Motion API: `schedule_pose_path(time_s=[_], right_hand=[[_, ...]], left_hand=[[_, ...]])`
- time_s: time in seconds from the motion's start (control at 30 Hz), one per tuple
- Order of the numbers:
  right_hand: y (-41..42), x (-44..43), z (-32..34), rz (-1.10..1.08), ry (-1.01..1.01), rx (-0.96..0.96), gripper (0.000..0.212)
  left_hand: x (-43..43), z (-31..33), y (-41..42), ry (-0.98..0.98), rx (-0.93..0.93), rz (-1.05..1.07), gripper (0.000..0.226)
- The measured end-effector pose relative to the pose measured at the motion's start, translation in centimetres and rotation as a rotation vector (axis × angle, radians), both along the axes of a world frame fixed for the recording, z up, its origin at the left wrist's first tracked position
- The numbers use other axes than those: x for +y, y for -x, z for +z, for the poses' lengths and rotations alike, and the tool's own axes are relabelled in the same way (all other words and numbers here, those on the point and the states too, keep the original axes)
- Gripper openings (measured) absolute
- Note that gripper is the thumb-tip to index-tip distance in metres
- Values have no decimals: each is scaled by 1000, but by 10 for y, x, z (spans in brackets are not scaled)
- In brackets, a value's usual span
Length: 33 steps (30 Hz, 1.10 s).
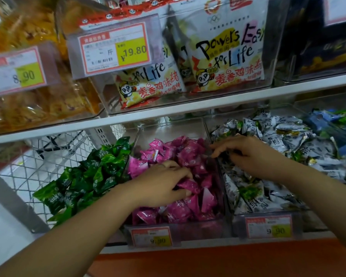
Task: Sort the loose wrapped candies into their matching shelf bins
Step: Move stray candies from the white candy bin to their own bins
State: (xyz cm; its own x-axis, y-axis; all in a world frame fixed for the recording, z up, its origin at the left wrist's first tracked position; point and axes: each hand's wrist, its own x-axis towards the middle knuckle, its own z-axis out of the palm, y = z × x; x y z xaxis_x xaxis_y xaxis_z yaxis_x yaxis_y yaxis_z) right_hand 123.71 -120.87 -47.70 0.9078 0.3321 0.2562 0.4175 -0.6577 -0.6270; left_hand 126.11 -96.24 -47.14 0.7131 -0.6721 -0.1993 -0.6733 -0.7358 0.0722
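Left hand [164, 182] grips glossy pink foil-wrapped candies [188, 154] near the left wall of the clear plastic middle bin [188, 226]. Right hand [246, 154], fingers curled, rests among silver-white wrapped candies [288, 134] at the neighbouring bin's rear left corner; whether it holds one cannot be determined. The candies are judged light, crinkly and slippery; pinch them by the crimped wrapper edge.

"Powers Easy for Life" on snack bags [226, 48]; price tags [114, 47] 19.80, 8.90; bin tags [269, 226] 9.90

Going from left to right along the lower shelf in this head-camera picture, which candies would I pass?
Green candies → pink candies → silver-white candies → blue candies at the far right edge.
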Motion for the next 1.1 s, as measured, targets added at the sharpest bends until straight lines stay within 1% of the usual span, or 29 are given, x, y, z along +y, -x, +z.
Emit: schedule_pose_path(time_s=[0.1, 0.2, 0.27, 0.33, 0.37, 0.43, 0.47, 0.53, 0.63, 0.67, 0.87, 1.0, 1.1], right_hand=[[2, 1, 2, -6, -10, 19, 55], [3, 3, 4, -16, -12, 24, 52], [3, 3, 4, -19, -21, 32, 51], [2, 3, 3, -20, -18, 34, 52], [1, 3, 3, -19, -13, 30, 51], [1, 4, 4, -17, -4, 22, 49], [1, 4, 4, -16, -4, 21, 48], [1, 4, 5, -16, -15, 19, 48], [2, 5, 5, -18, -15, 11, 49], [2, 4, 5, -18, -10, 13, 48], [2, 0, 2, -4, 15, 24, 41], [4, 0, 3, -3, 26, 23, 41], [6, 1, 4, -2, 33, 23, 41]], left_hand=[[5, 3, 7, -20, 21, -21, 48], [5, 15, 9, 39, 89, -39, 46], [4, 27, 3, 140, 154, 21, 35], [1, 37, -9, 299, 150, 107, 20], [-3, 40, -17, 373, 122, 146, 16], [-17, 38, -33, 464, 70, 192, 21], [-26, 34, -39, 460, 68, 192, 26], [-46, 23, -48, 356, 123, 175, 38], [-64, 3, -52, 47, 206, 190, 57], [-65, 0, -51, -10, 217, 196, 60], [-38, 10, -32, -10, 293, 132, 51], [-22, 7, -13, -86, 233, 53, 52], [-11, 2, -8, -106, 179, 54, 52]])
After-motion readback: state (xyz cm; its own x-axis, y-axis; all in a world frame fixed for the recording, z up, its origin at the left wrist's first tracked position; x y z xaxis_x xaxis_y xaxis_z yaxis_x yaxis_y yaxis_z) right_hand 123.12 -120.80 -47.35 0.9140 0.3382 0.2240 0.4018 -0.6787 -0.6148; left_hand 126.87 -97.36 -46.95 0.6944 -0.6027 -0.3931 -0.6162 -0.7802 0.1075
